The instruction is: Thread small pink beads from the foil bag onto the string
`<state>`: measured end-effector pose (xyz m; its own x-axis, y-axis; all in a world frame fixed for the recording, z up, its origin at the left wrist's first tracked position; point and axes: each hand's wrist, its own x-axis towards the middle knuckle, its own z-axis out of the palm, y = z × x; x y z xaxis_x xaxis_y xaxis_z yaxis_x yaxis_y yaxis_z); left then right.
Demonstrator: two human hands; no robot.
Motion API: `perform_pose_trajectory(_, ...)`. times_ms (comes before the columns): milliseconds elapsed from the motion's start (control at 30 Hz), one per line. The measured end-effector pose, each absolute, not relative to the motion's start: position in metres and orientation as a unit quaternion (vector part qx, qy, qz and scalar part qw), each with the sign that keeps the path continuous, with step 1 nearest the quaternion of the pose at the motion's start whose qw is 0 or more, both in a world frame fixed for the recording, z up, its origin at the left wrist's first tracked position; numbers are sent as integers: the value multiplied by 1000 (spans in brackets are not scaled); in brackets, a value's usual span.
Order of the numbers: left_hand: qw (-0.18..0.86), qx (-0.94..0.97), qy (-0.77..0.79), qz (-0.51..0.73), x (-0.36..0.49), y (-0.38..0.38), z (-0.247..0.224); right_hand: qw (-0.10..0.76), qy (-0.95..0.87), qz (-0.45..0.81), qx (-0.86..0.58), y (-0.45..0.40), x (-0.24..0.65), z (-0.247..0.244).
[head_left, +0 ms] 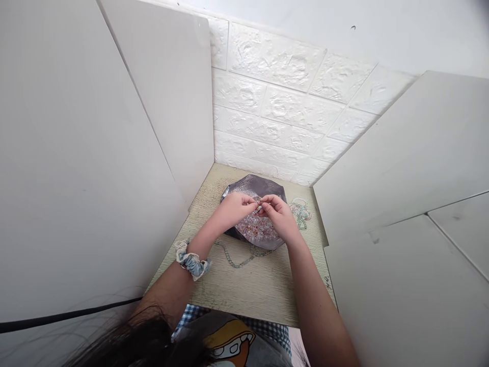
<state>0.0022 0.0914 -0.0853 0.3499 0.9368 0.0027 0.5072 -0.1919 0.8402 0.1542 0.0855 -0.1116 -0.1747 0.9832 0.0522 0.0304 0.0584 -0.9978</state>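
Running crosswise on the tabletop (248, 293), just nearer than the open grey bag (271, 187), a bead strand (237, 265) is bowed toward the near edge, its long axis left to right. Over the bag's loose beads (260, 232), the left hand (237, 206) and right hand (280, 214) are brought together, fingertips drawn nearly closed; what is pinched cannot be told. White brick-patterned wall (280, 107) is seen behind, flanked by pale panels (179, 102).

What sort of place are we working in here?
Probably a small indoor craft nook, perhaps at home: a wood-grain tabletop flanked by white panels, a brick-patterned wall behind, and small beads in a grey bag.
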Motion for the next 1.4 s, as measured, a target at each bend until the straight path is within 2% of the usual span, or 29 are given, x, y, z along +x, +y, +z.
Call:
perform_pose_trajectory(167,370,730,513,260,4,90,-83,459,-557,532,-442,85,154,-113)
perform_pose_trajectory(500,396,713,499,292,5,87,-79,460,-537,556,-436,86,153,-114)
perform_pose_trajectory(1400,376,717,514,284,5,86,-76,436,-571,530,-451,83,152,-112)
